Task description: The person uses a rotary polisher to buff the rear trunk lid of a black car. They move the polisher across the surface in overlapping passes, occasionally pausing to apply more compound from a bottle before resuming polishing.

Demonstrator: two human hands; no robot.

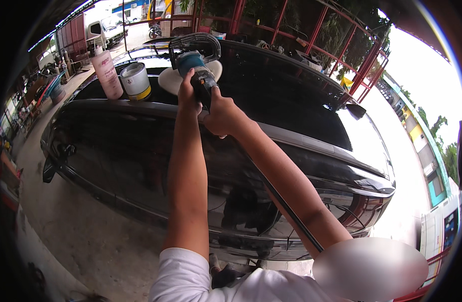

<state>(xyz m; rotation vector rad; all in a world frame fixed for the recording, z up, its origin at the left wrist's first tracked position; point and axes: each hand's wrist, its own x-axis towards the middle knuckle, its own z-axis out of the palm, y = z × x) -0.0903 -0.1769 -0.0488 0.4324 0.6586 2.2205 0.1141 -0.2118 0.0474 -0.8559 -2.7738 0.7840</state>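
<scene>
Both my arms reach across a glossy black car (291, 95), working an electric polisher (192, 59) with a teal head, a black body and a looped front handle. Its round off-white pad (169, 80) lies on the roof. My left hand (189, 95) is closed around the machine's body, just behind the teal head. Farther back, my right hand (224, 115) grips the rear handle. A black cord (286, 209) trails from the polisher along my right forearm. Left of the pad, a pink pump bottle (107, 74) and a grey can (135, 80) with a yellow band stand on the roof.
Along the roof's near side runs a grey rail (301, 141). Behind the car rises a red metal frame (236, 20) with plants beyond it. A white truck (104, 27) is parked at the far left. Concrete floor (105, 241) lies below the car's near side.
</scene>
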